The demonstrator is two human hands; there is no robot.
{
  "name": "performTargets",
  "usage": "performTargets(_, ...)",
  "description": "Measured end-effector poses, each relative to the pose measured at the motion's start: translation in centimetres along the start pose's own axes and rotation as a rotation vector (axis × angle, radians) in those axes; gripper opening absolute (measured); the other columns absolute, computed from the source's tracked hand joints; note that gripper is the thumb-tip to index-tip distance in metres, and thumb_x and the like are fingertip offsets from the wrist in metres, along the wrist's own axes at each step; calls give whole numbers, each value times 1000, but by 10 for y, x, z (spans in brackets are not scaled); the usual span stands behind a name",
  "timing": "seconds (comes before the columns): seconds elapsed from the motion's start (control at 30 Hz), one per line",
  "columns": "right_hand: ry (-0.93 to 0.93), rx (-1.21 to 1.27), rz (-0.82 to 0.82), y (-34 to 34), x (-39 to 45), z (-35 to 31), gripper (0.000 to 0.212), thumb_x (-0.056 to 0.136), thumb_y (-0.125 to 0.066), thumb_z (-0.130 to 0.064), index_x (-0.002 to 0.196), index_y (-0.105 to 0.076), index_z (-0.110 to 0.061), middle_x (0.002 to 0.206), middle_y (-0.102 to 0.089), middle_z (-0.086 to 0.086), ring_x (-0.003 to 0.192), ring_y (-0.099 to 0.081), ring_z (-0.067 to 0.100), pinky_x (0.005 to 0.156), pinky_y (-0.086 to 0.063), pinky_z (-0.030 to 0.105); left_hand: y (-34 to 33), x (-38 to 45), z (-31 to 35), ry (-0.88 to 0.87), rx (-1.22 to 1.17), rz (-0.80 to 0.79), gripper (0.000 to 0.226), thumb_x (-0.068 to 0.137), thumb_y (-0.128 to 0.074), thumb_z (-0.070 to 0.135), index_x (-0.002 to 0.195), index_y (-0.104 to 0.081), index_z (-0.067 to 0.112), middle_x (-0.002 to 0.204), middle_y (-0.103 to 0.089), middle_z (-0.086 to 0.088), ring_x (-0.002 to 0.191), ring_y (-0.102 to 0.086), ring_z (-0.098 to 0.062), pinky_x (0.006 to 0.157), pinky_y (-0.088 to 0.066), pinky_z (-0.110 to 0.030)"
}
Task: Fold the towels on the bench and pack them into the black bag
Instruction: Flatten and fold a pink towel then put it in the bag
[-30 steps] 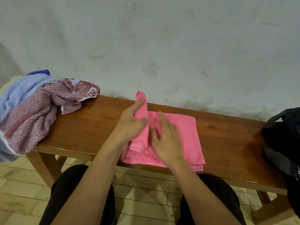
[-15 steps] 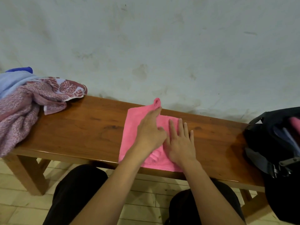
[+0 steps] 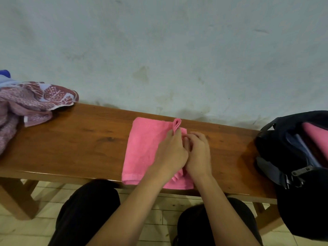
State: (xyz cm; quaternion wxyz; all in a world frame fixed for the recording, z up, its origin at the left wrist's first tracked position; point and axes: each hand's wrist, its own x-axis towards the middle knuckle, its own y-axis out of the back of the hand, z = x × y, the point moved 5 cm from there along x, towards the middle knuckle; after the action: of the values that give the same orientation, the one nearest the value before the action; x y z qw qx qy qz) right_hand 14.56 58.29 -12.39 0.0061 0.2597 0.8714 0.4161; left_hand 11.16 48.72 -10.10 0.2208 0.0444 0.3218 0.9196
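Note:
A pink towel [image 3: 142, 148] lies across the middle of the wooden bench [image 3: 79, 139]. My left hand [image 3: 170, 153] grips a folded ridge of the towel, and a small loop of it sticks up past my fingertips at the far edge. Right beside it, my right hand [image 3: 198, 153] has its fingers curled over the same fold at the towel's right side. The black bag [image 3: 301, 174] stands open at the bench's right end, with something pink and something blue-grey inside.
A heap of unfolded towels [image 3: 26, 103], maroon-patterned with pale blue behind, covers the bench's left end and hangs over its edge. A pale wall runs close behind the bench. My knees in black trousers are below the front edge, over light floor tiles.
The left hand has carried the towel's fold rightward across the towel. The right hand, flat on the cloth before, now has curled fingers at the fold. The view has shifted right, so more of the bag shows.

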Motion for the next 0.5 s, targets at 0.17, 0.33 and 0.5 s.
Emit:
performTargets(0.17, -79, 201, 14, 15, -1, 2, 33, 103, -48, -25, 79, -68, -16, 68, -65, -4, 60, -56, -1, 52, -39, 9, -8, -1, 1, -64, 38, -56, 55, 107, -22, 38, 157, -3, 29, 165, -5, 2, 135, -43, -16, 94, -31, -16)
performTargets(0.33, -140, 154, 9, 19, -9, -1, 30, 100, -49, -45, 111, -66, -23, 80, -65, -16, 69, -63, -2, 59, -46, 14, 3, 0, -7, 34, -144, -108, 51, 107, -27, 35, 155, -18, 21, 153, -38, -8, 130, -49, -25, 109, -41, -32)
performTargets(0.5, -124, 102, -78, 23, -16, -5, 37, 94, -66, -35, 128, -55, -24, 82, -60, -17, 63, -61, -3, 45, -44, 8, 24, 2, -11, -48, -8, 29, 37, 100, -43, 6, 134, -53, 16, 143, -49, 1, 130, -44, -8, 110, -30, -22)
